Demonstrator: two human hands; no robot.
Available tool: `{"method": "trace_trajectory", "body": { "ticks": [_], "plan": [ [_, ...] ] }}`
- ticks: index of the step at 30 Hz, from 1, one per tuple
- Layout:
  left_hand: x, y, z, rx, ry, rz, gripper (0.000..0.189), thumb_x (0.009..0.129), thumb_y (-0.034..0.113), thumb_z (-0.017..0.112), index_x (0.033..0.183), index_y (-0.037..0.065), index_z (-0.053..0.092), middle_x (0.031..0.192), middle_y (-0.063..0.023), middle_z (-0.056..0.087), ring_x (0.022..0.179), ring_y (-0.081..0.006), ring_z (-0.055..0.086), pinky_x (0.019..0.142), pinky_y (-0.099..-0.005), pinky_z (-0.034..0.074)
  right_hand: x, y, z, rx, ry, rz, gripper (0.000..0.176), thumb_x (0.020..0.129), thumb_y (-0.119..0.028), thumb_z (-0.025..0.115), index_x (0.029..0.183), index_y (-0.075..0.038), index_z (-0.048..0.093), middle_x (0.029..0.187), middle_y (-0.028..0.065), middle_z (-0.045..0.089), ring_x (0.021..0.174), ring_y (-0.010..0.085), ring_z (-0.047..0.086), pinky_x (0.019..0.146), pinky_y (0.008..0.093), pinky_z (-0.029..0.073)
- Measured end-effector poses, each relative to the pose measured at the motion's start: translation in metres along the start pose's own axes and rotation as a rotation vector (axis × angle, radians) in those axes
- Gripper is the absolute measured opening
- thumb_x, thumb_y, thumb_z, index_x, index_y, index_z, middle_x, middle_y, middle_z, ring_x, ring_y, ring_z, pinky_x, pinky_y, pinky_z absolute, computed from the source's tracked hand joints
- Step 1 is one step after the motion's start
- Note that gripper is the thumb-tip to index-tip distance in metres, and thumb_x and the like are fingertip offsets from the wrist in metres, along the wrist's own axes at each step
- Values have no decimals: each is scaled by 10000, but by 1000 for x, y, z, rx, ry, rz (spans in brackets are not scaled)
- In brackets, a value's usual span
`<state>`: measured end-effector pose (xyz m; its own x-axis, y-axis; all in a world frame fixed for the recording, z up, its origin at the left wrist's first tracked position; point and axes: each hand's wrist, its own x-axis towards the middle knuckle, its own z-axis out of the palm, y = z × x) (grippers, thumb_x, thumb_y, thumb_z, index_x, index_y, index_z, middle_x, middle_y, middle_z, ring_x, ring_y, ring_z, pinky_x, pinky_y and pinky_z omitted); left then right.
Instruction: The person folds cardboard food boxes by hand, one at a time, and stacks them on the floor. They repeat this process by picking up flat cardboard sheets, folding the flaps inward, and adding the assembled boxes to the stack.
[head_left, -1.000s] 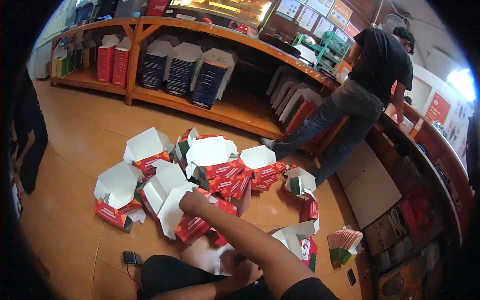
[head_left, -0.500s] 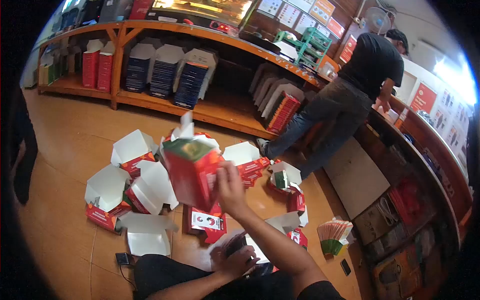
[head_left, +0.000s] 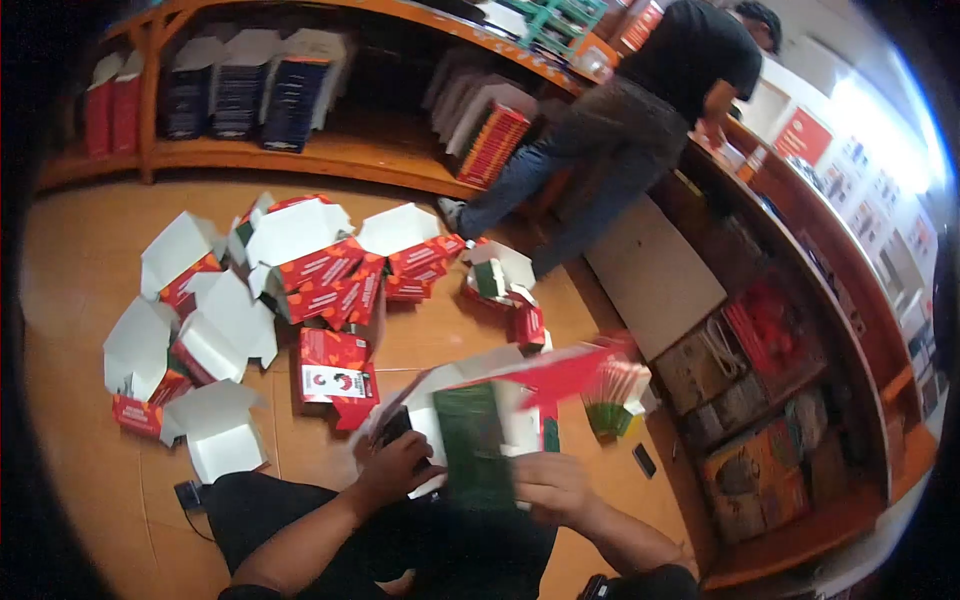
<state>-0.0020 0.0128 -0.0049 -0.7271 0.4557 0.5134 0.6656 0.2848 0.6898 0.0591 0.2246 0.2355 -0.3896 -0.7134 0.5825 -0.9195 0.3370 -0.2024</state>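
Note:
My left hand, near my lap, has its fingers wrapped round a dark object too blurred to identify. To its right, my right hand pinches a carton with a dark green panel. A red panel, smeared by motion, spreads above that hand; whether it belongs to the same carton cannot be told. Behind the hands lies white open card, partly covered. Just beyond on the floor stands a red box bearing a white label.
Open red-and-white boxes lie around on the floor. A fanned carton stack and a phone-like object are at right. Beyond, a person stands by wooden shelving holding stacked cartons.
My right hand has come down from above the boxes towards my lap, and the red-green box it held upright is gone from there. The view has shifted, moving the scene left and up.

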Motion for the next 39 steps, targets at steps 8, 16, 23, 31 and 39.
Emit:
{"method": "trace_trajectory", "body": {
  "ticks": [8, 16, 23, 31, 39],
  "plan": [
    [-8, 26, -29, 164, 41, 32, 389, 761, 174, 700, 1120, 41, 634, 1135, -182, 605, 1060, -365, 585, 958, -481, 423, -42, 57, 74, -170, -293, 239, 399, 749, -58, 640, 1136, -129, 576, 1032, 87, 651, 900, 293, 666, 696, 410, 532],
    [8, 31, -36, 53, 152, 91, 220, 773, 131, 743, 926, 7, 644, 883, -149, 625, 836, -331, 630, 701, -397, 513, -53, 70, 66, -193, -490, 396, 353, 816, -101, 559, 1161, -158, 513, 984, 101, 631, 830, 322, 676, 617, 460, 526],
    [9, 31, -37, 114, 164, 4, 204, 717, 150, 815, 794, 22, 676, 898, -113, 650, 809, -276, 648, 690, -338, 529, -41, 61, 66, -197, -497, 487, 235, 836, -215, 633, 1042, -127, 562, 886, 102, 619, 760, 327, 659, 608, 472, 509],
    [8, 24, -39, 223, 92, 160, 141, 785, 167, 740, 871, 65, 694, 926, -83, 656, 861, -256, 638, 738, -355, 519, -26, 49, 115, -187, -236, 632, 250, 856, -289, 632, 778, -54, 664, 772, 149, 663, 722, 356, 647, 654, 478, 512],
    [7, 17, -37, 175, 48, 335, 146, 825, 223, 668, 875, 87, 655, 970, -39, 612, 807, -214, 576, 716, -332, 507, -19, 34, 127, -285, -241, 630, 155, 824, -166, 680, 741, -46, 627, 724, 136, 619, 706, 347, 615, 640, 465, 462]
  ]
}}
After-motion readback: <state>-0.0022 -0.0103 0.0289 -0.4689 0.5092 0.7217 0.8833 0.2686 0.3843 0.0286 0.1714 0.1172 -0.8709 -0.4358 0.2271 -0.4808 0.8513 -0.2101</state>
